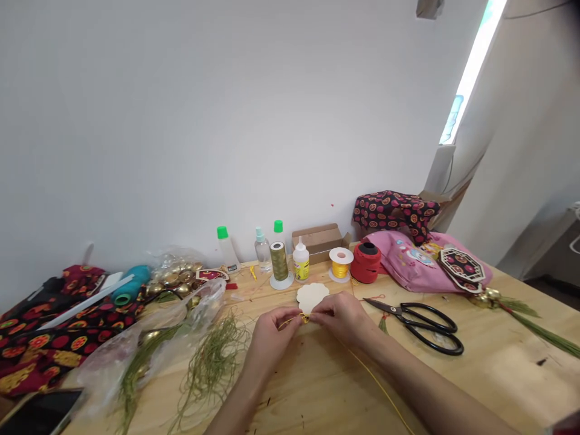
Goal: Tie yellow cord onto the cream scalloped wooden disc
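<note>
My left hand (pixel 278 332) and my right hand (pixel 342 314) meet over the middle of the wooden table. Both are closed in a pinch on a yellow cord (pixel 305 318), which looks looped or knotted between the fingertips. One length of the cord trails from under my right hand toward the table's front edge. Just beyond the fingertips is a cream scalloped disc (pixel 312 296); whether the cord is joined to it I cannot tell. Black-handled scissors (pixel 419 323) lie to the right of my right hand, and loose green threads (pixel 215 356) lie left of my left hand.
Along the wall stand a glue bottle (pixel 301 261), an olive thread spool (pixel 281 266), a yellow cord spool (pixel 341 266) and a red thread cone (pixel 366 263). A pink bag (pixel 403 266) sits at right. Plastic bags, patterned fabric (pixel 54 344) and a phone (pixel 43 411) fill the left.
</note>
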{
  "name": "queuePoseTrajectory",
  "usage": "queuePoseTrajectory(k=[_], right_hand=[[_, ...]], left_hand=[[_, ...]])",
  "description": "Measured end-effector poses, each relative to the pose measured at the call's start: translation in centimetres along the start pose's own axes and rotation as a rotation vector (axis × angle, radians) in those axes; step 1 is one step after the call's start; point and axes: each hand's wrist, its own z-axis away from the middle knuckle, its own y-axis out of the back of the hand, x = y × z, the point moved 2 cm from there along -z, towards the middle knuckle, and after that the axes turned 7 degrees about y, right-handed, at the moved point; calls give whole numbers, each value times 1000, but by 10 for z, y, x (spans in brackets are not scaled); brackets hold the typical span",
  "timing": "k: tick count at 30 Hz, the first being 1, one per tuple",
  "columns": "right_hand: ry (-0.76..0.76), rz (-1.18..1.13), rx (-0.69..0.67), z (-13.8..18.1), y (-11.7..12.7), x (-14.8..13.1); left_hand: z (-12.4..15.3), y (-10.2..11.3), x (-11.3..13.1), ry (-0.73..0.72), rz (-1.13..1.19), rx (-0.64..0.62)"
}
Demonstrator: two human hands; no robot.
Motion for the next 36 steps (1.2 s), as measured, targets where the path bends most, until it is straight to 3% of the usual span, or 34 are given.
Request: queuePoseTrajectory(k=[6, 17, 25, 30, 36], right_hand=[[-17, -143, 117, 0, 2, 0], [-118, -496, 345, -5, 7, 1], [-193, -687, 379, -5, 7, -1], [-153, -749, 396, -4, 9, -4], [-56, -740, 362, -4, 12, -14]], left_hand=[[3, 1, 5, -6, -126, -27], [0, 0, 2, 18, 112, -52], [-1, 0, 5, 38, 146, -41], [1, 0, 7, -22, 88, -60], [4, 2, 9, -52, -12, 71]])
